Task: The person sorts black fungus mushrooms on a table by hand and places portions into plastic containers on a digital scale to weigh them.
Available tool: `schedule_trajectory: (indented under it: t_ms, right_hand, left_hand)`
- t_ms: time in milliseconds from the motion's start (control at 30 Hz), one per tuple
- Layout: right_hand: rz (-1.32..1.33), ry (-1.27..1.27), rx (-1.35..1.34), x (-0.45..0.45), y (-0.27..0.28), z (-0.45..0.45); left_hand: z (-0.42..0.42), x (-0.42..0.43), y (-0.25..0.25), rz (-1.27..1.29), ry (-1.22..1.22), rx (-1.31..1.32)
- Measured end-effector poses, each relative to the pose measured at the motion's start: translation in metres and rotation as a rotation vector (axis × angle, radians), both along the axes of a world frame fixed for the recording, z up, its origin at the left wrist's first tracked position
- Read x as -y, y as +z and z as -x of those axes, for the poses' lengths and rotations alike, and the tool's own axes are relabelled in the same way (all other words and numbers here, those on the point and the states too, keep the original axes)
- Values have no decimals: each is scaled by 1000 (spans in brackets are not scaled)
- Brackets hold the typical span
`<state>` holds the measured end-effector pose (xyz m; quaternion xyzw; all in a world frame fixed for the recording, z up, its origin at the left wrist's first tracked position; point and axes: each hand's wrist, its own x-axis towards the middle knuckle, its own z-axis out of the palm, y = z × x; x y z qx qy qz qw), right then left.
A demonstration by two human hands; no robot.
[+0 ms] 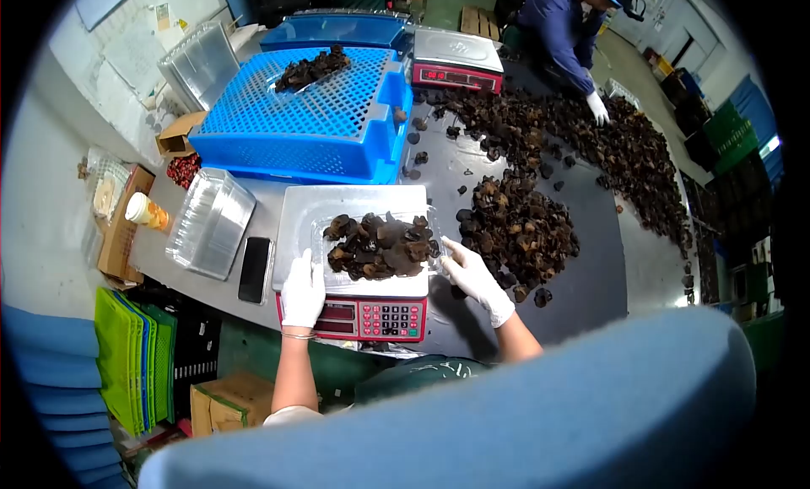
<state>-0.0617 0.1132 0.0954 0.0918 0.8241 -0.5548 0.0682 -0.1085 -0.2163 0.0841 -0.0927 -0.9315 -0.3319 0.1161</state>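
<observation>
A clear plastic tray point(337, 282) of dark brown wood ear mushrooms point(380, 246) rests on the white plate of a red-based digital scale point(291, 210). My left hand point(303, 293), in a white glove, holds the tray's left side. At the opposite side, the gloved fingers of my right hand point(474, 278) close on the tray's right edge. A large heap of the same mushrooms point(519, 232) lies on the dark tabletop just right of the tray.
Beyond the scale stands a blue perforated crate point(295, 109) with another filled tray on top. A second scale point(457, 59) is at the back. Stacked clear trays point(211, 223), a phone point(254, 270) and a cup point(148, 210) stand left. A co-worker's gloved hand point(597, 108) touches the far mushrooms.
</observation>
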Motion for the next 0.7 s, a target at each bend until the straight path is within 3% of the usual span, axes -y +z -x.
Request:
schedule_trajectory:
  t_ms: [133,200,300,400,467,500,600,700]
  right_hand:
    - [144,-38,38,4,-10,13]
    - [217,-34,10,3,1,23]
    - [215,22,-100,8,42,58]
    - [64,10,-215,9,44,117]
    - [180,14,-131,12,56,151]
    - [311,-17,-260,17,40,177]
    - [537,-31,-81,15,40,214]
    - [666,-121,-87,19,22,236]
  left_hand:
    - [24,5,-15,-147,-43,-41]
    - [34,6,-7,-737,7,454]
    - [69,8,7,-840,-16,363]
    - [120,14,13,-913,-13,303]
    - [152,12,19,-946,12,256]
    - [167,12,18,-945,-5,232]
    - [223,18,-5,-959,15,222]
    - [256,11,-7,-983,102,190]
